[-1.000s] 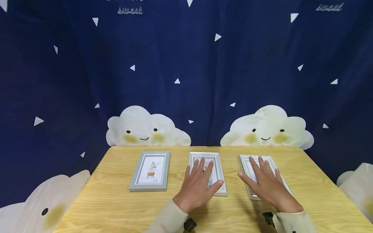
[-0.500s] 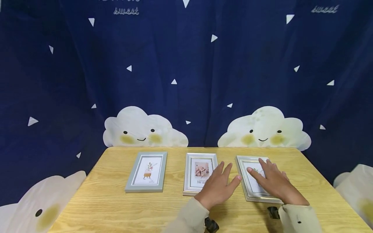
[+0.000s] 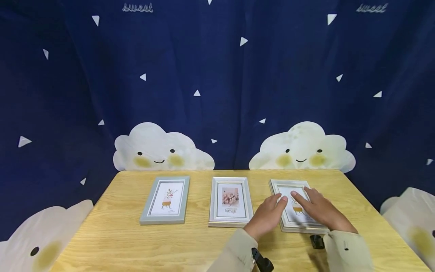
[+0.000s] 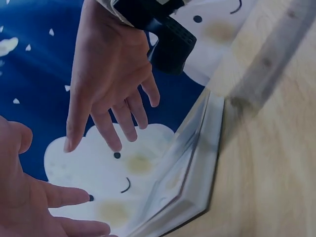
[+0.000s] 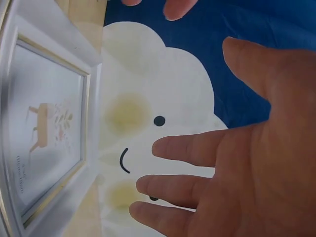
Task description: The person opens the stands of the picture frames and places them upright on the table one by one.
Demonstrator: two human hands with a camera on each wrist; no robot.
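Observation:
My left hand hovers by the left edge of the right-hand picture frame, fingers fairly straight and holding nothing. Over that frame's right side is my right hand, also holding nothing, fingers extended. This frame is white-silver with a gold inner line and a plant-on-stool print; the right hand covers part of it. In the left wrist view both hands are apart, the right hand above the left hand. The right wrist view shows the right hand clear of the picture frame.
A silver picture frame with a pink flower print lies in the middle of the wooden table. Farther left lies a grey-blue picture frame. Behind the table hangs a dark blue curtain with white clouds.
My left hand has moved right, off the middle frame and over to the right-hand one. The right hand has turned slightly inward over the right-hand frame. The head view has shifted a little.

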